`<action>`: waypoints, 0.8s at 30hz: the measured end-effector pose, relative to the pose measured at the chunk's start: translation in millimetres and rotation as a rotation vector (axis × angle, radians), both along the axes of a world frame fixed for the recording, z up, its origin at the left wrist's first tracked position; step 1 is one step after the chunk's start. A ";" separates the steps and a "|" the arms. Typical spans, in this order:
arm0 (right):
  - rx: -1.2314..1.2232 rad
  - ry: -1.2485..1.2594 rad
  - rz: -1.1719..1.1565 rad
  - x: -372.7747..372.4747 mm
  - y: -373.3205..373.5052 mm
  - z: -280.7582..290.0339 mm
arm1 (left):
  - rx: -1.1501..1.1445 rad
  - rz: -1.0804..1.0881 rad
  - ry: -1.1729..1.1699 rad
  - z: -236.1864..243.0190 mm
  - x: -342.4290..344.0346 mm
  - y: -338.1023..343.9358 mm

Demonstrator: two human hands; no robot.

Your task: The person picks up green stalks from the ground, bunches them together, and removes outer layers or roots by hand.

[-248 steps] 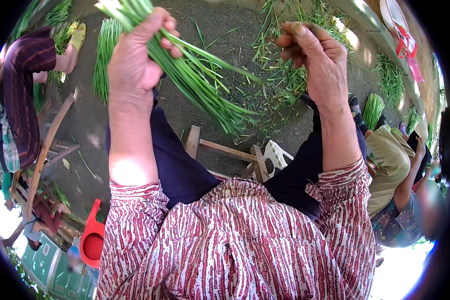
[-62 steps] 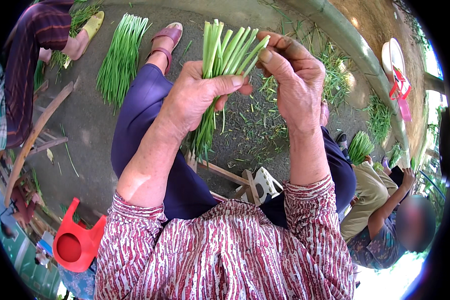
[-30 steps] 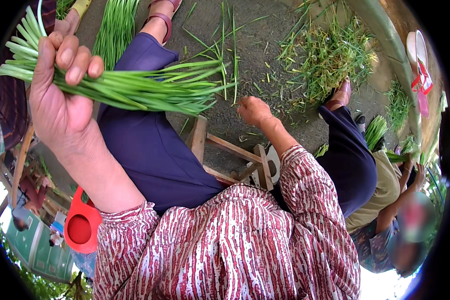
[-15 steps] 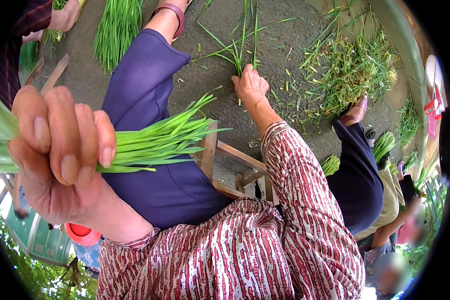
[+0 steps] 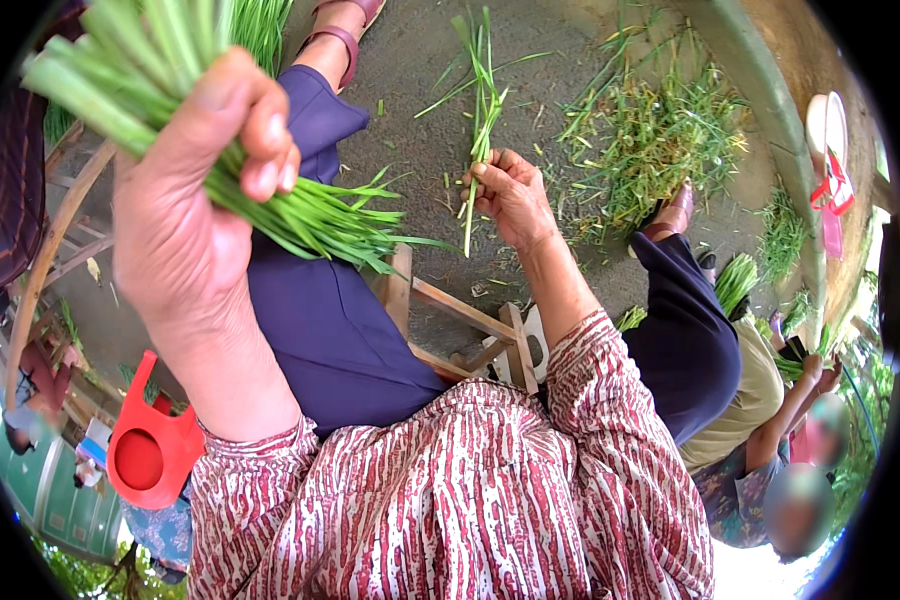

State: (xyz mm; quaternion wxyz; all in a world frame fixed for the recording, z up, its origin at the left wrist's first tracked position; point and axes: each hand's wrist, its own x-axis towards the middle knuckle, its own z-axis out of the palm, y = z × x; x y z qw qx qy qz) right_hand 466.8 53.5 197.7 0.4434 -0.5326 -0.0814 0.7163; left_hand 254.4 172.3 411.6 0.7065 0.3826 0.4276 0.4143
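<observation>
My left hand [image 5: 195,180], raised large at the upper left, grips a thick bundle of long green leafy stalks [image 5: 310,220], pale cut ends pointing up-left, leaves fanning right over my navy-trousered thigh. My right hand [image 5: 510,200], smaller and farther away near the middle, pinches a few thin green stalks [image 5: 485,105] upright between thumb and fingers above the dark ground [image 5: 420,150]. To its right lies a loose heap of leaves and yellowish trimmings [image 5: 660,150] beside my sandalled foot. Another neat bundle [image 5: 255,30] lies behind the left-hand bundle, partly hidden.
A wooden stool frame [image 5: 465,315] stands between my legs. A red plastic seat [image 5: 155,460] is lower left. Co-workers sit left [image 5: 20,230] and right [image 5: 750,400], the right one holding greens. A concrete kerb [image 5: 785,160] curves at right, a white object with red straps [image 5: 828,140] beyond.
My left hand with the bundle has risen and turned since a moment ago. My right hand, earlier down among loose stalks on the ground, now holds a few of them.
</observation>
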 end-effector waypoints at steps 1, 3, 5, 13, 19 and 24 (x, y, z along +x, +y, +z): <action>0.035 0.049 -0.056 2.7 -2.5 6.9 | -0.003 -0.004 0.028 -3.8 3.4 0.0; 0.071 0.023 -0.109 7.6 -3.5 23.5 | 0.026 0.029 0.083 -15.3 9.1 -1.4; 0.087 0.013 -0.162 9.9 0.5 41.9 | 0.099 0.008 0.112 -21.0 19.8 -0.2; 0.190 -0.096 -0.090 14.9 -9.9 84.9 | 0.179 -0.241 0.199 -55.0 37.4 -0.1; 0.205 -0.266 0.127 14.2 -13.2 113.1 | 0.207 -0.486 0.210 -56.4 57.9 -12.5; 0.278 -0.192 0.138 11.5 -6.2 137.2 | 0.293 -0.799 0.271 -73.5 65.9 -14.1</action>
